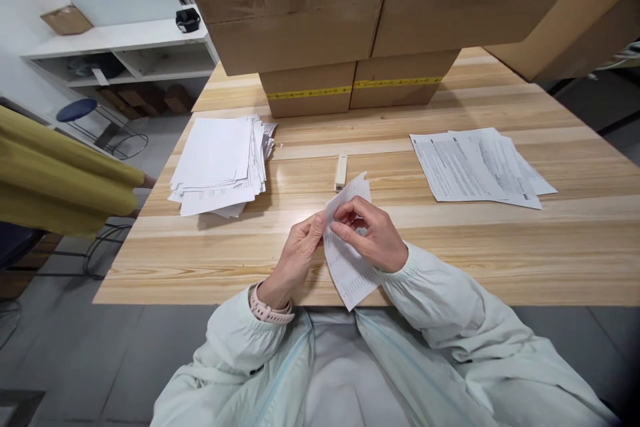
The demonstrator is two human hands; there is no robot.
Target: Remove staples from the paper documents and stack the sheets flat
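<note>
1. Broadly, a wooden table [500,240] fills the view, with cardboard boxes [310,7] at its far side.
2. A thick paper stack [215,153] lies left; a few loose sheets [460,167] overlap on the right.
3. The held paper [350,273] is between the hands near the close edge, long axis running away from the body.
4. The left hand [300,247] grips its left edge between thumb and fingers.
5. The right hand [373,233] curls over its face, thumb and forefinger slightly bent; whether the tips pinch anything, I cannot tell.
6. Smallest, a cream stapler [341,172] lies straight ahead, just beyond the paper, lengthwise away from the body, nearer the right fingers.
</note>
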